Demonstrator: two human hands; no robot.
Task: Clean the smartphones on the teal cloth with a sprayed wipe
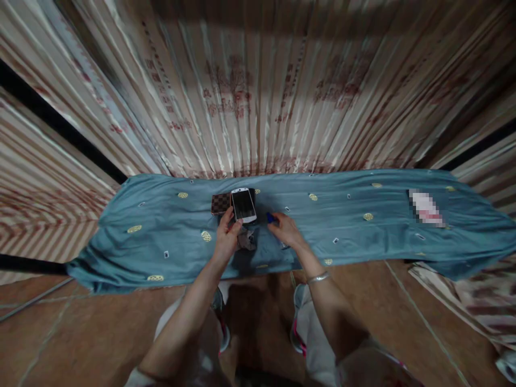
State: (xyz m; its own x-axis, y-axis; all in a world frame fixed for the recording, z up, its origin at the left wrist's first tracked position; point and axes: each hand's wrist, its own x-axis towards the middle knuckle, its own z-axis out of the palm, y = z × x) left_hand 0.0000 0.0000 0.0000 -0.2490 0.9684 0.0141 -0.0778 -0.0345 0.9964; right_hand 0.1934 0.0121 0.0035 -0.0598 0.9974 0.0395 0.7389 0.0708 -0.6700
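Observation:
My left hand (227,235) grips the lower left edge of a white phone (244,206) with a dark screen, its thumb on the phone's bottom corner. Behind the phone lies a brown checkered case (220,204), partly covered by it. A crumpled grey cloth (246,239) rests just below the phone. To the right, my right hand (285,229) pinches a small blue object (270,217), held apart from the phone. Something clear and small shows under the right palm, too blurred to name.
A teal patterned cloth (346,231) covers the long narrow table. At its right end lies a pixelated white and red item (428,208). Pleated curtains (250,107) hang behind the table and at both sides. Black bars (60,123) cross the left side. My legs are below the front edge.

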